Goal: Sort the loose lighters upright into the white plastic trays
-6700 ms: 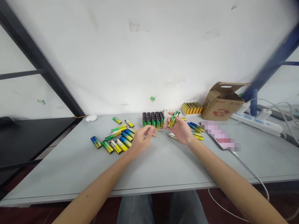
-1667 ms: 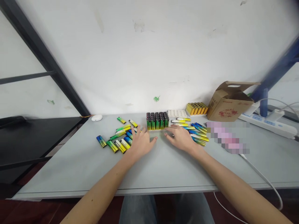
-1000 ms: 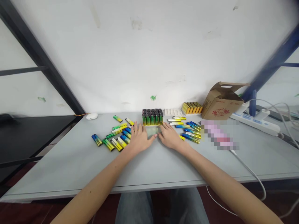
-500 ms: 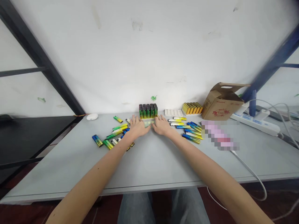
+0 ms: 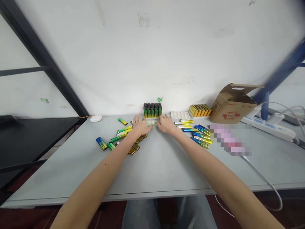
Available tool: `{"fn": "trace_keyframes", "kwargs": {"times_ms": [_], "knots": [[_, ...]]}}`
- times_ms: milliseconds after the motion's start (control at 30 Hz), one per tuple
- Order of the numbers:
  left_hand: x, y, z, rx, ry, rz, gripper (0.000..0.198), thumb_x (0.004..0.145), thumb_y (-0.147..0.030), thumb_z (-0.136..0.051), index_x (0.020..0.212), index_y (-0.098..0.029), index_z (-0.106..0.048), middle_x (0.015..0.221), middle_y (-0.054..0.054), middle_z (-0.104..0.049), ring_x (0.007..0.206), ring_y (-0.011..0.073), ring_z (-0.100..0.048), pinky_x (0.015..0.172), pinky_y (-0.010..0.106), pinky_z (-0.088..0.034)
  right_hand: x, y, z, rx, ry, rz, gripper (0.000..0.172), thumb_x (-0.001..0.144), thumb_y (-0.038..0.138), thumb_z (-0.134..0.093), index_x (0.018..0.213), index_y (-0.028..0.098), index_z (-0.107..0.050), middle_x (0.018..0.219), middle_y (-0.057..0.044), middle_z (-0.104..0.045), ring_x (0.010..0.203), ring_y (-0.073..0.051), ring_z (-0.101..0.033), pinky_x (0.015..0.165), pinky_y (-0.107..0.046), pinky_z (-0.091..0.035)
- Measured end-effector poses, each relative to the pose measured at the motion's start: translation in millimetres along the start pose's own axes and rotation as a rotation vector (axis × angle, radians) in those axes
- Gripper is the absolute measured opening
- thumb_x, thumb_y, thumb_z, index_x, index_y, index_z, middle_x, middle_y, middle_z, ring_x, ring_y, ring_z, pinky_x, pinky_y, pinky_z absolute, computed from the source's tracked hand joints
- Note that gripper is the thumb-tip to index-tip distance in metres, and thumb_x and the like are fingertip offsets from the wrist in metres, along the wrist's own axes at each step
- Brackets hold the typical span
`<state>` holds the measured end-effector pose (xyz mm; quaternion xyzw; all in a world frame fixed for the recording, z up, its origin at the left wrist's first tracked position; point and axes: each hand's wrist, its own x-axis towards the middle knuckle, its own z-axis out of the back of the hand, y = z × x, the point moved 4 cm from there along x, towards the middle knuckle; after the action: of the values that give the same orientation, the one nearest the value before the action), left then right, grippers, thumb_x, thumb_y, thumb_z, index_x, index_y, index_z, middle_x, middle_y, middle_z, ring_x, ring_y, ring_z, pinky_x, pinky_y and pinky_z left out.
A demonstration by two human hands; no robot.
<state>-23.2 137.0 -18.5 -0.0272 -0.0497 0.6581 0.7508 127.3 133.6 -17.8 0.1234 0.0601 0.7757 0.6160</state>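
Note:
A block of green and yellow lighters (image 5: 152,110) with black tops stands upright in a white tray (image 5: 152,118) against the wall. My left hand (image 5: 141,126) is at the tray's near left corner, its fingers stretched forward and the thumb pointing inward. At the near right corner is my right hand (image 5: 165,124), fingers likewise extended. Both seem to touch the tray's front edge, though the fingertip contact is too small to make out. A pale greenish patch shows between the thumbs. Loose lighters (image 5: 122,134) lie beside and partly under my left forearm.
On the right lie more loose lighters (image 5: 201,136), behind them a white holed tray (image 5: 180,115) and a tray of yellow lighters (image 5: 200,110). Beyond are a cardboard box (image 5: 232,106), a power strip (image 5: 269,128) and a blurred pink item (image 5: 226,138). A white case (image 5: 96,118) sits far left.
The view has shifted slightly. The lighter-filled tray and both hands appear a little nearer the wall. More bronze-coloured lighter ends show beside my left forearm.

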Motion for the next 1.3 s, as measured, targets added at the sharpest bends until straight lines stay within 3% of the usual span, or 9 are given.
{"fn": "trace_keyframes", "kwargs": {"times_ms": [200, 333, 467, 667, 900, 967, 1133, 1300], "knots": [[2, -1, 5.4, -0.024, -0.025, -0.006, 0.074, 0.085, -0.063, -0.036, 0.129, -0.006, -0.054, 0.152, 0.024, -0.032, 0.146, 0.0436, -0.007, 0.114, 0.056, -0.017, -4, -9, 9, -0.005, -0.012, 0.038, 0.046, 0.096, 0.035, -0.036, 0.130, 0.007, -0.049, 0.138, -0.018, -0.053, 0.141, -0.034, -0.029, 0.111, -0.044, -0.027], [-20, -10, 8.3, -0.087, -0.068, -0.007, 0.066, 0.089, -0.058, -0.035, 0.124, -0.007, -0.056, 0.152, 0.023, -0.033, 0.146, 0.0423, -0.008, 0.114, 0.056, -0.017, -9, -39, 20, -0.089, -0.098, -0.084, 0.047, 0.093, 0.034, -0.041, 0.131, 0.008, -0.049, 0.133, -0.020, -0.056, 0.133, -0.036, -0.040, 0.106, -0.046, -0.033], [-46, -23, 1.2, -0.143, -0.134, -0.120, 0.055, 0.091, -0.051, -0.038, 0.123, -0.011, -0.058, 0.150, 0.019, -0.036, 0.145, 0.0404, -0.014, 0.115, 0.054, -0.018, -20, -58, 21, -0.148, -0.049, -0.142, 0.049, 0.091, 0.035, -0.045, 0.130, 0.006, -0.047, 0.134, -0.022, -0.054, 0.129, -0.037, -0.044, 0.106, -0.049, -0.030], [-51, -22, -6.4, -0.154, -0.235, -0.214, 0.042, 0.092, -0.039, -0.044, 0.119, -0.013, -0.061, 0.138, 0.016, -0.050, 0.140, 0.0346, -0.029, 0.115, 0.049, -0.023, -39, -53, 26, -0.119, -0.116, -0.077, 0.039, 0.088, 0.024, -0.046, 0.124, 0.010, -0.052, 0.125, -0.018, -0.061, 0.119, -0.030, -0.054, 0.107, -0.044, -0.029], [-56, -20, 2.9, -0.190, -0.375, -0.274, 0.029, 0.091, -0.032, -0.049, 0.110, -0.016, -0.065, 0.120, 0.013, -0.061, 0.122, 0.0292, -0.050, 0.108, 0.046, -0.036, -58, -36, 27, 0.005, -0.177, 0.058, 0.030, 0.094, 0.022, -0.038, 0.111, 0.014, -0.062, 0.113, -0.012, -0.069, 0.110, -0.024, -0.061, 0.113, -0.045, -0.021], [-59, -20, 5.3, -0.218, -0.369, -0.299, 0.030, 0.091, -0.032, -0.049, 0.112, -0.017, -0.064, 0.119, 0.012, -0.063, 0.119, 0.0275, -0.052, 0.106, 0.043, -0.038, -63, -26, 24, 0.042, -0.169, 0.152, 0.033, 0.094, 0.020, -0.038, 0.115, 0.014, -0.062, 0.114, -0.012, -0.069, 0.110, -0.024, -0.061, 0.114, -0.045, -0.022], [-64, -23, 2.7, -0.206, -0.249, -0.413, 0.035, 0.091, -0.038, -0.050, 0.118, -0.019, -0.062, 0.122, 0.010, -0.063, 0.116, 0.0262, -0.056, 0.105, 0.043, -0.039, -74, -10, 22, 0.239, -0.157, 0.457, 0.047, 0.086, 0.005, -0.038, 0.129, 0.012, -0.055, 0.129, -0.011, -0.061, 0.119, -0.020, -0.055, 0.104, -0.033, -0.039], [-64, -21, 0.5, -0.185, -0.197, -0.422, 0.041, 0.090, -0.042, -0.053, 0.122, -0.019, -0.061, 0.130, 0.012, -0.059, 0.126, 0.0282, -0.050, 0.111, 0.048, -0.031, -72, -32, 27, 0.220, -0.223, 0.349, 0.043, 0.087, 0.005, -0.037, 0.124, 0.010, -0.059, 0.123, -0.012, -0.063, 0.116, -0.022, -0.054, 0.104, -0.036, -0.040]]}}
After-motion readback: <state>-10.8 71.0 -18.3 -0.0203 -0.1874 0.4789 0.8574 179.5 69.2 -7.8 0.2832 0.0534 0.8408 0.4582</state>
